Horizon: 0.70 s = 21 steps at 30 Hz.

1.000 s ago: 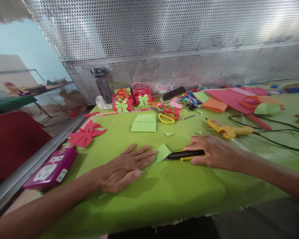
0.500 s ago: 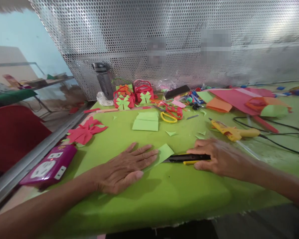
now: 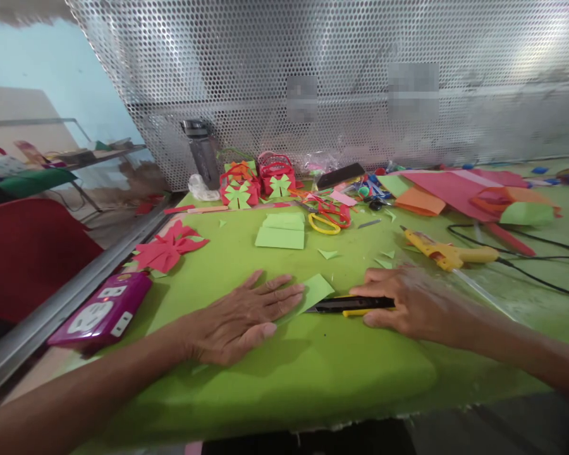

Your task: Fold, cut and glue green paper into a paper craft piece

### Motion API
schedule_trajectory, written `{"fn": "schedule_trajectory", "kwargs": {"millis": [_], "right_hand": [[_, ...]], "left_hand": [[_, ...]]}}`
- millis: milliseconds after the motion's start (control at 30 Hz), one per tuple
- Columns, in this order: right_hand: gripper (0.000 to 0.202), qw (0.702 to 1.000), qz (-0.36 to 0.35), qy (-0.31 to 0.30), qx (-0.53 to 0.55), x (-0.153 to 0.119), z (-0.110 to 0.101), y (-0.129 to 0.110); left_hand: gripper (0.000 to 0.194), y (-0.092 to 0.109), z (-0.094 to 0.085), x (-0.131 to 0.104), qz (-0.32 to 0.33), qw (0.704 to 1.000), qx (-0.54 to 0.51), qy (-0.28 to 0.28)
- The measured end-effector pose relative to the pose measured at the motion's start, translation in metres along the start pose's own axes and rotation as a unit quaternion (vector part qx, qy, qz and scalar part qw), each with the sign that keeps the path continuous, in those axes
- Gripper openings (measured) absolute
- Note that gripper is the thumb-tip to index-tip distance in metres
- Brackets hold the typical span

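Note:
My left hand (image 3: pixel 246 316) lies flat, fingers spread, pressing a piece of light green paper (image 3: pixel 318 289) on the green table top (image 3: pixel 341 373). Part of that paper is hidden under the fingers. In my right hand (image 3: pixel 403 303) is a black and yellow utility knife (image 3: pixel 360 304), held low and nearly level. Its tip points left and meets the lower edge of the paper. Farther back lie folded light green paper pieces (image 3: pixel 281 230) and yellow-handled scissors (image 3: pixel 324 224). Small green scraps (image 3: pixel 328 254) are scattered nearby.
A yellow glue gun (image 3: pixel 448 253) with a black cord rests on the right. On the left are a purple power strip (image 3: pixel 102 311) and a red paper flower (image 3: pixel 171 248). Little red bags (image 3: pixel 279 175), a bottle (image 3: pixel 203 155) and colored sheets (image 3: pixel 448 193) stand or lie along the back.
My right hand and the knife have shifted slightly left along the paper's lower edge. My left hand keeps its place on the paper. The view has moved a little.

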State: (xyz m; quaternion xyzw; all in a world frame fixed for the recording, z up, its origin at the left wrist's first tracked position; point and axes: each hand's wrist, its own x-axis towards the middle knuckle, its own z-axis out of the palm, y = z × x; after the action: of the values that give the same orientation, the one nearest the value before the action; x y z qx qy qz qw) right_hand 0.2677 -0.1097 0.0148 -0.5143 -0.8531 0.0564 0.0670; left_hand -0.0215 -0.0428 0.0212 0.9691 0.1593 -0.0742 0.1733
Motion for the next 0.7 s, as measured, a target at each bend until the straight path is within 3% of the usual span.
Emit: {"fn": "schedule_trajectory", "kwargs": {"millis": [133,700], "right_hand": [[0.018,0.999,0.010,-0.038,0.010,0.007,-0.003,-0.009],[0.019,0.996,0.013,-0.069,0.054,0.015,-0.004,-0.018]], "left_hand": [[0.053,0.000,0.001,-0.001,-0.005,1.000,-0.008,0.004],[0.053,-0.003,0.005,0.000,0.008,1.000,-0.017,0.014]]}}
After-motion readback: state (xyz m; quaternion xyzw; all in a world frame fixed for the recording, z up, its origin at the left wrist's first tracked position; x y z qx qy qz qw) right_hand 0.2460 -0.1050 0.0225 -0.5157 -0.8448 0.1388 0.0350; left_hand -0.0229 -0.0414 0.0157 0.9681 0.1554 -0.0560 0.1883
